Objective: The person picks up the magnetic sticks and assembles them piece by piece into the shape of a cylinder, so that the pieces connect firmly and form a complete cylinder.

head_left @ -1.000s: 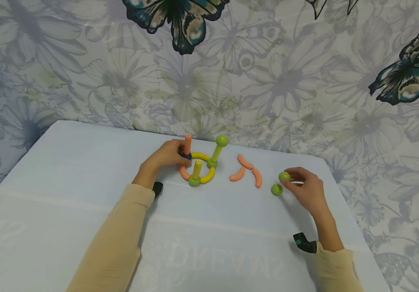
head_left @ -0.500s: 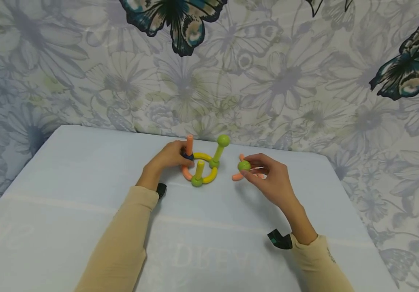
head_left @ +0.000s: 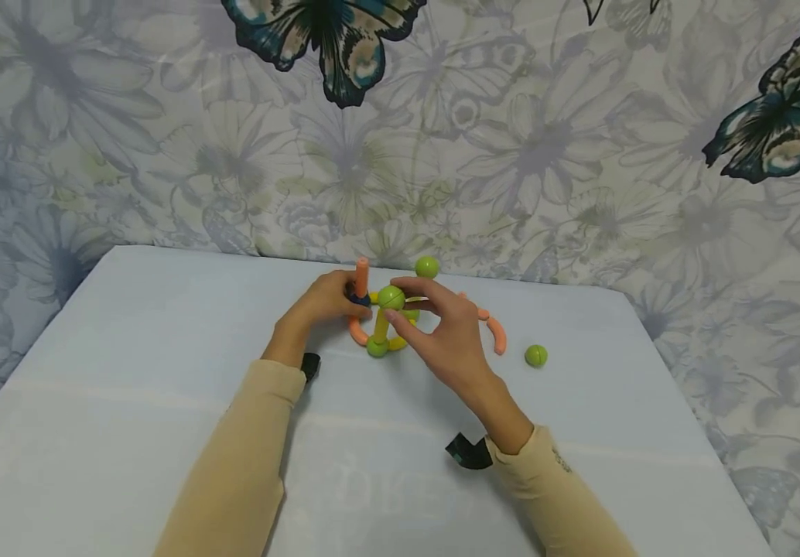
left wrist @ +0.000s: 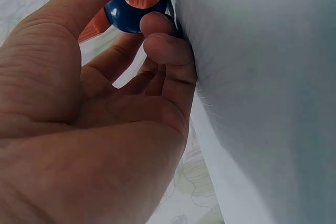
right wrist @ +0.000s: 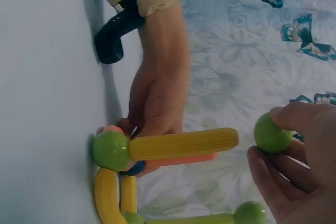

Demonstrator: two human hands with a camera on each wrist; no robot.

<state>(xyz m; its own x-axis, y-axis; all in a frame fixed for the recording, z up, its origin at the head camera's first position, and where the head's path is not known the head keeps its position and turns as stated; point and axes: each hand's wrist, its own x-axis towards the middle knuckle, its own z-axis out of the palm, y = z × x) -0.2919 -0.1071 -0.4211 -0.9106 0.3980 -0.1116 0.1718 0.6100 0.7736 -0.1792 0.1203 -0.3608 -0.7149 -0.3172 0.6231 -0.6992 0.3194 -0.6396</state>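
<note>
On the pale table, the left hand has its fingers curled round the blue ball at the foot of the upright orange stick, pinching it. Beside it stands a yellow stick on a green ball. Just above that stick's top, the right hand pinches another green ball between fingertips and thumb. Further right lie curved orange pieces and a loose green ball.
</note>
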